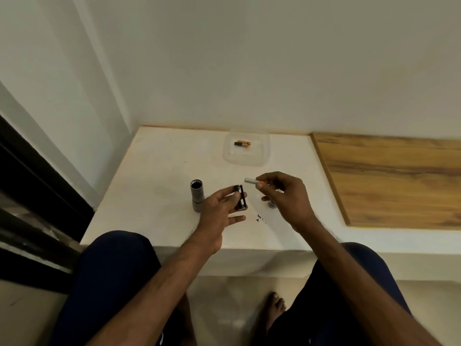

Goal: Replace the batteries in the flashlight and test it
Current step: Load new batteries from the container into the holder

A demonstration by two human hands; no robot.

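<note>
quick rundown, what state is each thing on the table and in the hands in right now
flashlight body: standing upright, open, empty
battery holder: out, held in left hand
silver battery: pinched in right hand
tail cap: off, on table
gold batteries: lying in clear tray

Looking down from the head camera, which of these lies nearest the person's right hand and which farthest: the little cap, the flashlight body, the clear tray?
From the right hand:
1. Cap, on the table just beneath the hand.
2. Clear tray, farther back toward the wall, holding batteries.
3. Flashlight body, standing upright to the left, beyond the left hand.
</note>
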